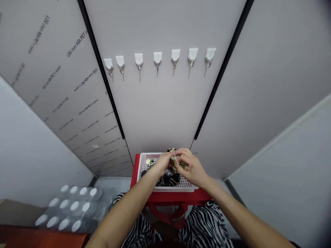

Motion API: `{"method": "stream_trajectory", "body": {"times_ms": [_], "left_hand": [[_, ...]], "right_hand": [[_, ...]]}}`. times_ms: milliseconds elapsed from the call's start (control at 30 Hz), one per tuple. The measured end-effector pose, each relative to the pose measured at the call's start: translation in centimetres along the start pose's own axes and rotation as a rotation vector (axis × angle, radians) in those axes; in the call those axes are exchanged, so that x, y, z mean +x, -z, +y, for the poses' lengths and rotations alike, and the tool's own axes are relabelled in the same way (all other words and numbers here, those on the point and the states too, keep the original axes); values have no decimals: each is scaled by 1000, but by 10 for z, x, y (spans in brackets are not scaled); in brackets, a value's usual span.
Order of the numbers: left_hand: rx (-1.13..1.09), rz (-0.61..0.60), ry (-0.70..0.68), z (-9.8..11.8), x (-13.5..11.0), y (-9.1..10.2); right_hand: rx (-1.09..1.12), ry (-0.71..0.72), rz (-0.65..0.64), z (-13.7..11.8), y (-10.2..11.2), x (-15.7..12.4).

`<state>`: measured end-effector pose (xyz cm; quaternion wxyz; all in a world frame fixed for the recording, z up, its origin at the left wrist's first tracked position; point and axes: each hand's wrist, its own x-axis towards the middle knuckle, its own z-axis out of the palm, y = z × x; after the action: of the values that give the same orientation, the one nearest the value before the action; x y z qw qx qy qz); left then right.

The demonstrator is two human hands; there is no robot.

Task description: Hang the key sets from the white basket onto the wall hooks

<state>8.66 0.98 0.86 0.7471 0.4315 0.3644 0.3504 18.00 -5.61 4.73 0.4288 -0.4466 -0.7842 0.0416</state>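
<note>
Your right fingers (184, 151) pinch a thin pink loop (175, 157), left fingers (167, 157) unclear; slack could drop it toward six o'clock's white plastic basket (187, 188).

At twelve o'clock, a grey wall (155, 106) is flanked by black strips (223, 69); printed panelling (64, 77) is seen at ten.

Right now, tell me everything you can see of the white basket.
The white basket is shallow and roughly rectangular, apparently plastic, with small holes through its floor and narrow slots in its far wall. It rests upright on a red surface, with dark and metallic items inside. The left hand and right hand are over it; whether either touches it cannot be told.
</note>
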Motion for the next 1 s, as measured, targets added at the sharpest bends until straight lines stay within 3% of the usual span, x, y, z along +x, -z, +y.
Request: {"method": "stream_trajectory", "body": {"times_ms": [133, 367, 433, 567, 700, 867, 1000], "left_hand": [[-118, 36, -92, 2, -3, 1], [-226, -17, -161, 11, -11, -3], [-210, -41, -165, 12, -12, -3], [-212, -37, -155, 13, -17, -6], [-211, -95, -134, 16, -23, -12], [-319, -135, -123, 17, -25, -15], [-350, -100, -150, 19, -26, -17]], "right_hand": [[-11, 24, -59, 5, -5, -13], [88, -60, -85, 4, -4, -19], [169, -181, -43, 7, -3, -17], [312, -649, 137, 24, -7, -11], [602, -891, 111, 39, -12, -3], [942, -935, 179, 35, -12, 11], [881, -802, 441, 31, -4, 26]]}}
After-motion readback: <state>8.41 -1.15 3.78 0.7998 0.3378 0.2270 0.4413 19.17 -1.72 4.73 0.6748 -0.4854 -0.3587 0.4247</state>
